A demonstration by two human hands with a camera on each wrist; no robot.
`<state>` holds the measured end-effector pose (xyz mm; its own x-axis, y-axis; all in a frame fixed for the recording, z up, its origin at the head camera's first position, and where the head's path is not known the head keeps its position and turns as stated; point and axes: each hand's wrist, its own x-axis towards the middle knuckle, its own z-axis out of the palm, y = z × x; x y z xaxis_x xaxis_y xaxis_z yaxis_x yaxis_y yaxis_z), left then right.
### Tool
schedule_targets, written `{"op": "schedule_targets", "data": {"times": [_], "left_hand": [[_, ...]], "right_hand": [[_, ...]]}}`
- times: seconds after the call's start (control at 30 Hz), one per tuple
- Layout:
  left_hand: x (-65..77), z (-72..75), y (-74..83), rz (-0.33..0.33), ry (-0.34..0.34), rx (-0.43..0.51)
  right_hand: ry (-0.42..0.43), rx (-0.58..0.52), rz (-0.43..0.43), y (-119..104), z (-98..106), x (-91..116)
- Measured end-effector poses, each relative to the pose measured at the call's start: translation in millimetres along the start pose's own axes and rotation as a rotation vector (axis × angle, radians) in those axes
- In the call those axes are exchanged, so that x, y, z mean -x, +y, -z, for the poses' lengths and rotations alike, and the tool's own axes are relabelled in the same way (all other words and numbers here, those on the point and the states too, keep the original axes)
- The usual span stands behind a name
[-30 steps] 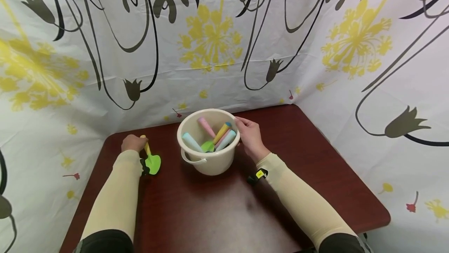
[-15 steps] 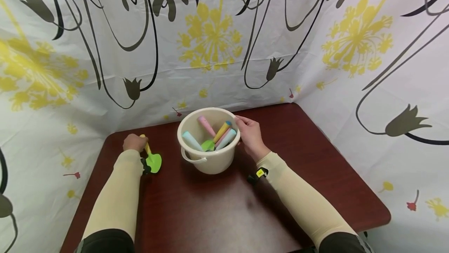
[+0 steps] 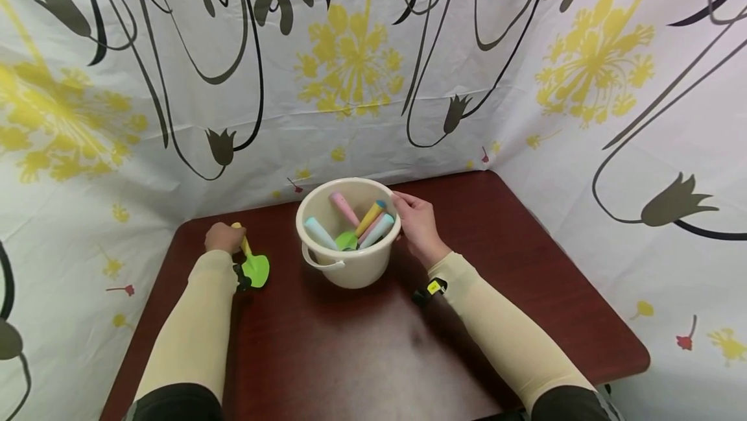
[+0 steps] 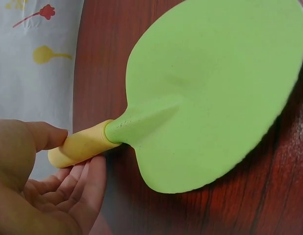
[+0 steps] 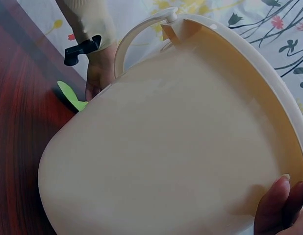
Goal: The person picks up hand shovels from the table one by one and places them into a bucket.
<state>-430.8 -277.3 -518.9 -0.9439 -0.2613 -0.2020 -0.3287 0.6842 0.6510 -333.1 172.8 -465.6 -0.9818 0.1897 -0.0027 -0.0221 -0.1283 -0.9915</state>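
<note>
At the table's left, my left hand (image 3: 224, 238) holds a small toy trowel (image 3: 255, 270) by its yellow handle (image 4: 85, 144), thumb on top and fingers beneath. Its broad green blade (image 4: 205, 98) points back toward me, close over the table. My right hand (image 3: 417, 223) grips the right rim of a cream bucket (image 3: 350, 272), with the thumb (image 5: 274, 200) on the outside wall. Several toy tools lean inside it: a pink handle (image 3: 343, 207), a yellow handle (image 3: 369, 218), light blue handles (image 3: 318, 233) and a green blade (image 3: 346, 241). Their lower ends are hidden.
The dark red wooden table (image 3: 327, 356) has rounded corners. White curtains (image 3: 350, 135) with grey and yellow flowers hang behind it and on both sides. The bucket's carrying handle (image 3: 323, 266) hangs down at its front left.
</note>
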Motion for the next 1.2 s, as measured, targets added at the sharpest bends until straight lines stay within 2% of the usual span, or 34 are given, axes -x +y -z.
{"op": "schedule_targets", "data": {"times": [0.03, 0.07, 0.17, 0.27, 0.3, 0.43, 0.67, 0.83, 1.2], "left_hand": [[-0.1, 0.7, 0.5, -0.002, 0.006, -0.006], [-9.0, -2.0, -7.8, -0.027, 0.010, 0.001], [-7.3, -0.1, -4.9, -0.057, 0.026, -0.015], [-4.5, 0.2, -2.2, -0.087, 0.046, -0.015], [5.8, 3.5, 7.6, -0.076, 0.054, -0.031], [10.8, 3.2, 9.0, -0.095, 0.073, -0.043], [13.3, 2.3, 9.4, -0.091, 0.105, 0.040], [18.1, 2.7, 8.7, -0.114, 0.140, 0.064], [30.4, 9.5, 2.9, -0.157, 0.206, 0.188]], "right_hand": [[-0.002, -0.001, 0.001, 0.2, -0.2, -0.4], [-0.003, -0.002, 0.002, 0.4, -0.5, -0.8], [-0.007, -0.007, 0.001, 0.8, -1.2, -1.9], [-0.004, -0.009, -0.002, 0.9, -1.3, -2.8], [-0.004, -0.010, -0.002, 0.7, -1.5, -2.7], [-0.007, -0.007, 0.000, 0.3, -1.9, -2.6], [-0.011, -0.004, 0.002, 0.7, -1.9, -3.5], [-0.009, 0.000, 0.003, 0.6, -2.6, -2.6], [-0.002, 0.001, 0.006, 1.2, -4.2, -1.0]]}}
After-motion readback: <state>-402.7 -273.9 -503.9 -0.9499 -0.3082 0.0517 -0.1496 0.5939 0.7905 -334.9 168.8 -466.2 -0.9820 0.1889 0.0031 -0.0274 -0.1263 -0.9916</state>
